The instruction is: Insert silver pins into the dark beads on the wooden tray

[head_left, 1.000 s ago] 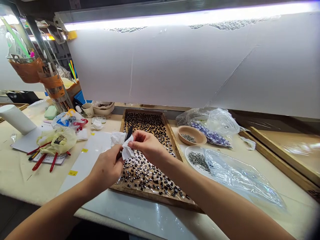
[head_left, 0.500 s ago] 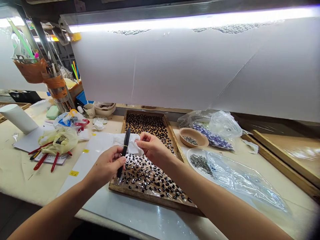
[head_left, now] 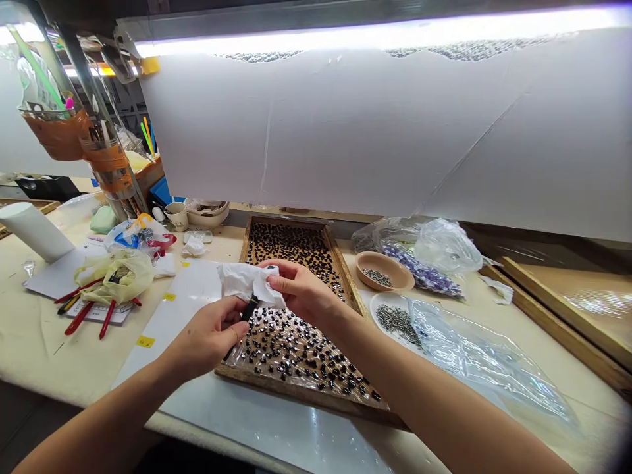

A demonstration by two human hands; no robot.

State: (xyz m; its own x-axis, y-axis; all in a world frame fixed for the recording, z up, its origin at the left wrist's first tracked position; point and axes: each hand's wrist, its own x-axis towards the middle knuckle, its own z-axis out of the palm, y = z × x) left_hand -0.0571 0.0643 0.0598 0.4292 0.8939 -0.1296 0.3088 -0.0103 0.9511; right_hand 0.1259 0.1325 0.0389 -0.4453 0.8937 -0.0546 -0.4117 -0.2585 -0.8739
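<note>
My left hand [head_left: 207, 334] is closed around a slim black tool [head_left: 245, 315], its tip pointing up and right into a crumpled white tissue [head_left: 245, 282]. My right hand [head_left: 296, 286] pinches that tissue over the tool's upper end, so the tip is hidden. Both hands hover above a long wooden tray [head_left: 237, 372] holding several small black pieces [head_left: 296, 342] under clear film.
A tan bowl [head_left: 384, 270] and a white plate [head_left: 380, 304] hold small grey parts, beside clear plastic bags [head_left: 474, 359]. Red-handled tools [head_left: 81, 315], a yellow bag [head_left: 116, 274], cups [head_left: 176, 215] and a white roll [head_left: 32, 230] lie left. A white sheet hangs behind.
The tool's upper end, bare half a second ago, is now covered again by the tissue. My right hand has pulled the tissue down over it; my left hand shifted slightly.
</note>
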